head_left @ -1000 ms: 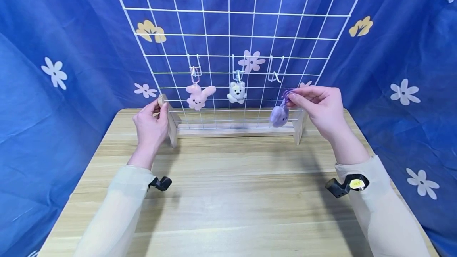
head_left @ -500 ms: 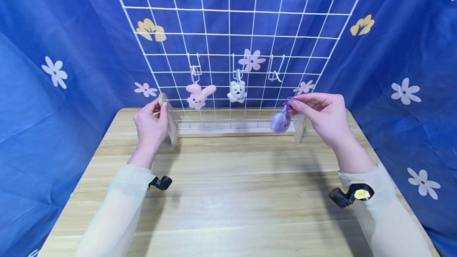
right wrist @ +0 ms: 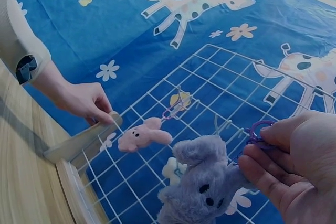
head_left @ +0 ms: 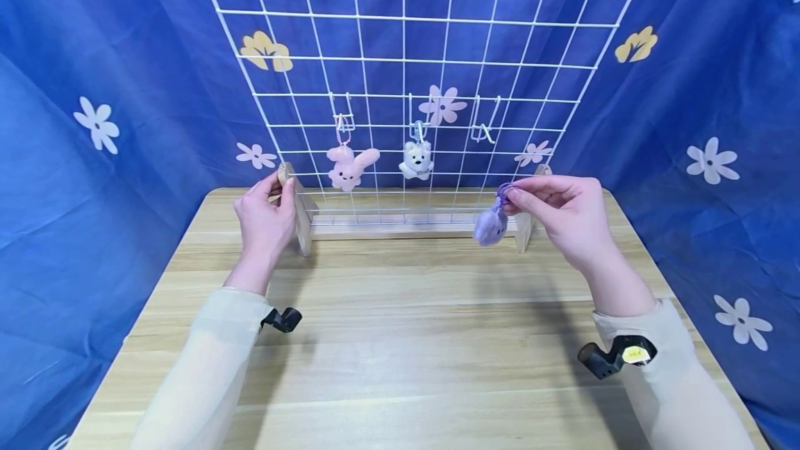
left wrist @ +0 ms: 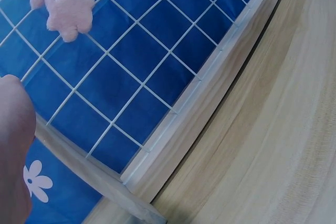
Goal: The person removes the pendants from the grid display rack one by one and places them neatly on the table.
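The left hand [head_left: 265, 219] pinches the wooden upright [head_left: 303, 226], the pink plush [head_left: 346, 171] at its two o'clock; even pressure should steady the wire grid [head_left: 403, 18]. Rightward, the purple plush [head_left: 491, 228] hangs at the right hand's [head_left: 567, 219] nine o'clock (bare hook [head_left: 484, 133] at the plush's twelve). That hand pinches its loop [head_left: 503, 191]; an edge grip should keep it open. Versus a second ago, hand and plush sit lower.

A long, loose off-white sleeve [head_left: 203, 360] over the left side of the pale wood-grain tabletop [head_left: 412, 346], and there's a small, angular black wrist camera [head_left: 288, 320] jutting from its cuff [head_left: 244, 304]! Across to the tabletop's right, a matching off-white sleeve [head_left: 678, 373], its chunky black wrist camera [head_left: 601, 361] sporting a yellow-and-white label [head_left: 636, 355]! Bare fingers [head_left: 531, 201] on both sides.
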A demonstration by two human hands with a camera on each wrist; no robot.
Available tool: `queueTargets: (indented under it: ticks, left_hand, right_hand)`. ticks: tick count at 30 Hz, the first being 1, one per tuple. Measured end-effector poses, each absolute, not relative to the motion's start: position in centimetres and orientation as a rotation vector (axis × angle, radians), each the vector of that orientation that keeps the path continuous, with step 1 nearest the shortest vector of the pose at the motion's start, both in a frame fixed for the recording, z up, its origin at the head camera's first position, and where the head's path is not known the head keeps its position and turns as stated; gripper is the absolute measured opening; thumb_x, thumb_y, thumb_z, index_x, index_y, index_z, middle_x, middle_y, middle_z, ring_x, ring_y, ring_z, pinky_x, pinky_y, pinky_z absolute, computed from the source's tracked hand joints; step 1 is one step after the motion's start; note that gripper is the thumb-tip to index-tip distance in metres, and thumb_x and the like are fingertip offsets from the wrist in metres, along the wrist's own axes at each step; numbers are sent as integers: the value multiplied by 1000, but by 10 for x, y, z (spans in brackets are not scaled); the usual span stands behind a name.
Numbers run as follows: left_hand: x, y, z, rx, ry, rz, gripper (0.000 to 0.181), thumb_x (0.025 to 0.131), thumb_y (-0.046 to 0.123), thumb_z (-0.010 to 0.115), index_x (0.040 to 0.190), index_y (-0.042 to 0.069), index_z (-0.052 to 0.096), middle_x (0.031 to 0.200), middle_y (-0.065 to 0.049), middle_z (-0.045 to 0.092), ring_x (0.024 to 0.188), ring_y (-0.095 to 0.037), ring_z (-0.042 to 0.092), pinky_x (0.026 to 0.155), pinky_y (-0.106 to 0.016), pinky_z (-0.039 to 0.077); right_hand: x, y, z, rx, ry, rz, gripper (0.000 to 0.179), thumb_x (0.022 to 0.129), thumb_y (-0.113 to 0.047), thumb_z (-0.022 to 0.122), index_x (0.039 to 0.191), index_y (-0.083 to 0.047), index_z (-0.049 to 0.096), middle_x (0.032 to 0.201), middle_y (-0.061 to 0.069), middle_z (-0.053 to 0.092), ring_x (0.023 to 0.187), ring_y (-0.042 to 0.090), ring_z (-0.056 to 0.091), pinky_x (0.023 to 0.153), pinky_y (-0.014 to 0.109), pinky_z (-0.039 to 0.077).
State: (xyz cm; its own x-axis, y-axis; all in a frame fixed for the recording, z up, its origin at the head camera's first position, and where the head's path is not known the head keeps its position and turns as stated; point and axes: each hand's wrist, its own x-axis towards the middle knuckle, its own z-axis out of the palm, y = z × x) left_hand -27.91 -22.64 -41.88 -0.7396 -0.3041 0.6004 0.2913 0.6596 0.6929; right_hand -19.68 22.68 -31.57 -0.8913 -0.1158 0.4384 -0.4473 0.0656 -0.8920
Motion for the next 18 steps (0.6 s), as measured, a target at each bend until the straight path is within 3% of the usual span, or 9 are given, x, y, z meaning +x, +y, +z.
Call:
queueTargets:
  ticks: [18]
  left_hand:
    - [-279, -226, -418, -10, -2145, -1065, 27, 102, 19, 71, 122, 2, 78, 106, -17, 79, 98, -26, 75, 75, -2, 51]
  right_hand:
    - [-183, 221, -336, 563, -2088, 2001, 11, 93, 14, 72, 103, 16, 75, 95, 16, 79, 80, 21, 78, 76, 31, 65]
